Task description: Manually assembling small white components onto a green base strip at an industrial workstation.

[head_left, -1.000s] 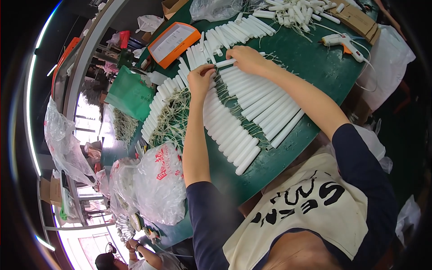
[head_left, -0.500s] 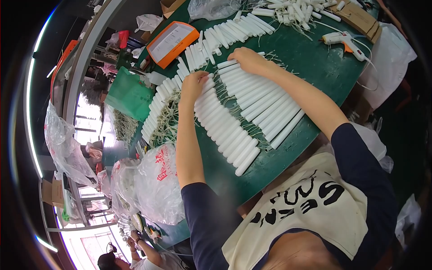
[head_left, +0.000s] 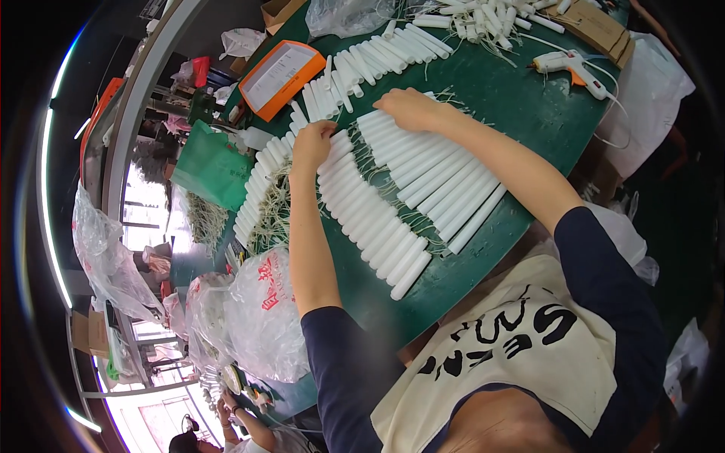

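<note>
Head view shows left grip [head_left: 311, 145] loosely curled, right grip [head_left: 411, 110] touching white tubes [head_left: 424, 164].

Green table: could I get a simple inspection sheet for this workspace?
Surface: green table, much of it covered.
Job's things: white tubes, laid in rows.
Clutter: loose tube pile, orange box, clear plastic bag, green bag.
Grips: left hand at the upper end of one row; right hand over another row's upper end; anything held is unclear.
Cables: tangled pale wires; corded glue gun, upper right.
Surroundings: another person, lower left.
</note>
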Tool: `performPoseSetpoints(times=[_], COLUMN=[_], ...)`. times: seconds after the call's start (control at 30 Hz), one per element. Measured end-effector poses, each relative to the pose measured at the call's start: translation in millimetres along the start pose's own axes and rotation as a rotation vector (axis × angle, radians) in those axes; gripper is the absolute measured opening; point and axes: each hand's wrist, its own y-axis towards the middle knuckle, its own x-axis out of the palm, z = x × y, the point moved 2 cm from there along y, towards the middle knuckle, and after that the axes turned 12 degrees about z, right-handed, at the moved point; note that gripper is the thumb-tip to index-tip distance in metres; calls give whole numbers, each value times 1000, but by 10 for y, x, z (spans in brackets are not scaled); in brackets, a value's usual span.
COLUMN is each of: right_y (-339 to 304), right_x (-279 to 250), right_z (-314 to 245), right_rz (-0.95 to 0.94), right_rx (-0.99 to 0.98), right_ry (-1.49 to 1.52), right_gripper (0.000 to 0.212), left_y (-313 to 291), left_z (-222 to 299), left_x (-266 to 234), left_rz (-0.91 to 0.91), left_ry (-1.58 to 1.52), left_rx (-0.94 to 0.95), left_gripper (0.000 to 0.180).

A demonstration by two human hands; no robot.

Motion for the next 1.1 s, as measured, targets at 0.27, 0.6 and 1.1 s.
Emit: performPoseSetpoints(times=[0.27, 0.6, 1.1], right_y=[-59, -134, 2], right_x=[91, -95, -181], right_z=[40, 105, -433], right_rz=[27, 344, -85], right_rx=[-23, -148, 563], right_ry=[47, 273, 1763], right_gripper=[40, 23, 29], left_y=[316, 408, -628], left_z=[243, 129, 833], left_x=[277, 315, -608], left_rz=[215, 147, 118], left_ry=[220, 254, -567], left_rx=[-229, -545, -353], left_gripper=[29, 46, 36])
